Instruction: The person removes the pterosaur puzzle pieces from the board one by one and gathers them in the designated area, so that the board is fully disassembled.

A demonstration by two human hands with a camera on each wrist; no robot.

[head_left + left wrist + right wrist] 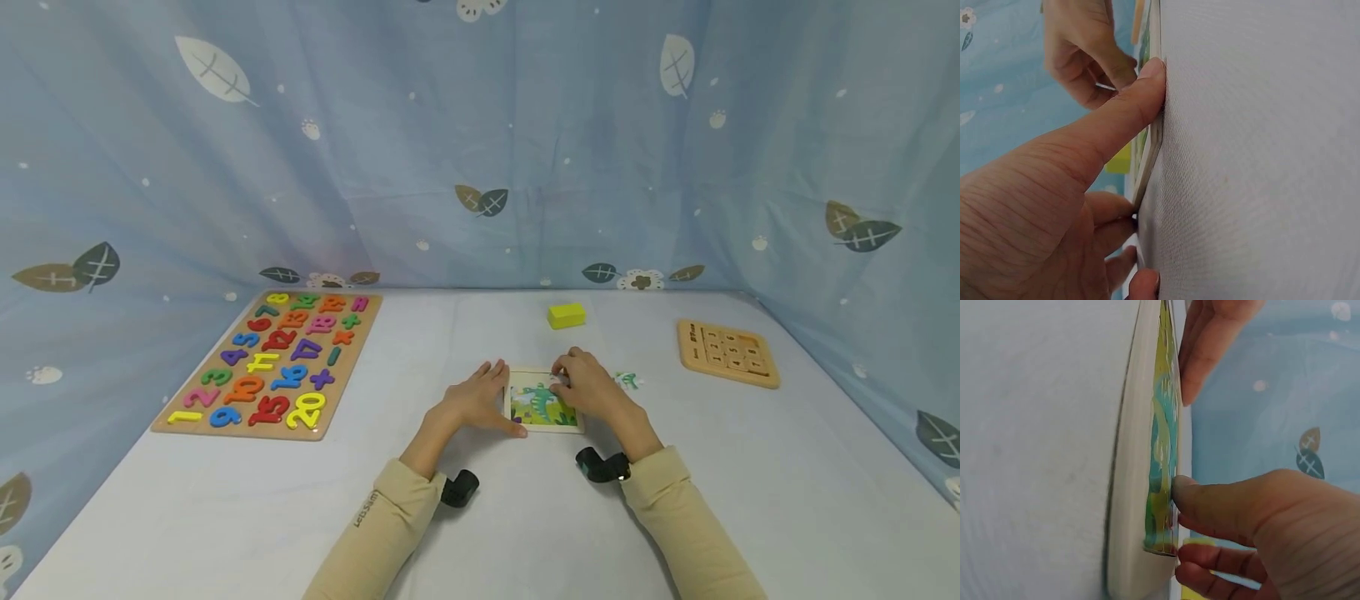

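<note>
A small wooden jigsaw board (543, 428) with a green dinosaur picture lies flat on the white table. My left hand (477, 398) spans its left side, the thumb along the near left corner and the other fingers at the far left edge. Over the far right part of the picture, my right hand (591, 385) has its fingers bent, with a pale jigsaw piece (557, 380) at the thumb and fingertips, mostly covered. In the right wrist view, the right thumb (1194, 494) touches the picture side. A loose jigsaw piece (628, 381) lies right of the board, beside the right hand.
A yellow block (566, 316) stands behind the board. To the left lies a large wooden number board (341, 400) with coloured numerals. A small wooden number tray (727, 354) is at the right. A blue leaf-patterned curtain (405, 150) hangs along the back.
</note>
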